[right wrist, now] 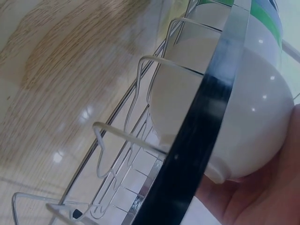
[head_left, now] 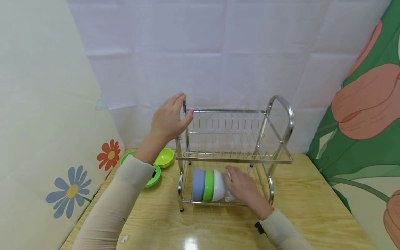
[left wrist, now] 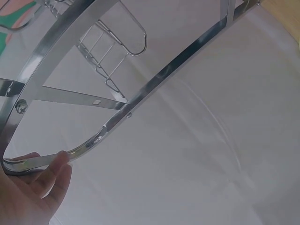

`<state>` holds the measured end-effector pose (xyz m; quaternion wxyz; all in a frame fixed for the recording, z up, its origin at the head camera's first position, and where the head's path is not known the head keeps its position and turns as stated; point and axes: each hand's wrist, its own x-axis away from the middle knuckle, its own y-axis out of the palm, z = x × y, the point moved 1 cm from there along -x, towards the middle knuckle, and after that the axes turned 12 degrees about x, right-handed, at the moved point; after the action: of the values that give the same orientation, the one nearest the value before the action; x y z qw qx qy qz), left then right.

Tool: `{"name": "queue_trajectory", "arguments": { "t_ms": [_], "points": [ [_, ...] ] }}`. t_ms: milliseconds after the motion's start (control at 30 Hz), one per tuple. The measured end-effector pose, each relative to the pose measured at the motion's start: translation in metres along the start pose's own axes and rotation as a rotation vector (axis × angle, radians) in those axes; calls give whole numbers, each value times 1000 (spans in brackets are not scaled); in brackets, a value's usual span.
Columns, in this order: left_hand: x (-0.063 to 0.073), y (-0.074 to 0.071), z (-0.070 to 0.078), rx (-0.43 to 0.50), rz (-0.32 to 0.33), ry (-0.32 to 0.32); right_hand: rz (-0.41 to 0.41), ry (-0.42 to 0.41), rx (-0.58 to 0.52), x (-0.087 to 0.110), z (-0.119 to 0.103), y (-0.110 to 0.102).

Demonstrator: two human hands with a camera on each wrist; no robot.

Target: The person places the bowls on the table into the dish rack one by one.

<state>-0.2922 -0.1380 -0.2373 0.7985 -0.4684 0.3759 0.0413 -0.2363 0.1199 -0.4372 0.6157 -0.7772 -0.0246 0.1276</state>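
A two-tier metal dish rack (head_left: 234,160) stands on the table. My left hand (head_left: 168,116) is at the top of its left side arch; in the left wrist view, the fingers (left wrist: 58,176) curl round the metal tube. On the lower tier, a blue bowl (head_left: 198,184), a green bowl (head_left: 208,185) and a white bowl (head_left: 218,185) stand on edge in a row. My right hand (head_left: 242,185) holds another white bowl (right wrist: 255,117) at the row's right end, its foot towards the palm. Part of that bowl is hidden by my hand in the head view.
Several green bowls, one of them lime green (head_left: 165,158), sit on the table (head_left: 156,215) left of the rack, partly behind my left arm. The upper tier's front bar passes above my right hand. A white cloth (head_left: 200,55) hangs behind the rack.
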Motion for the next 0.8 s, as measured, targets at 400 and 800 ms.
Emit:
{"name": "queue_trajectory", "arguments": {
  "t_ms": [400, 800],
  "points": [
    [0, 1, 2, -17, -12, -13, -16, 13, -5, -4, -7, 3],
    [1, 1, 3, -10, -2, -19, -33, 17, 31, -6, -13, 7]
  ]
}}
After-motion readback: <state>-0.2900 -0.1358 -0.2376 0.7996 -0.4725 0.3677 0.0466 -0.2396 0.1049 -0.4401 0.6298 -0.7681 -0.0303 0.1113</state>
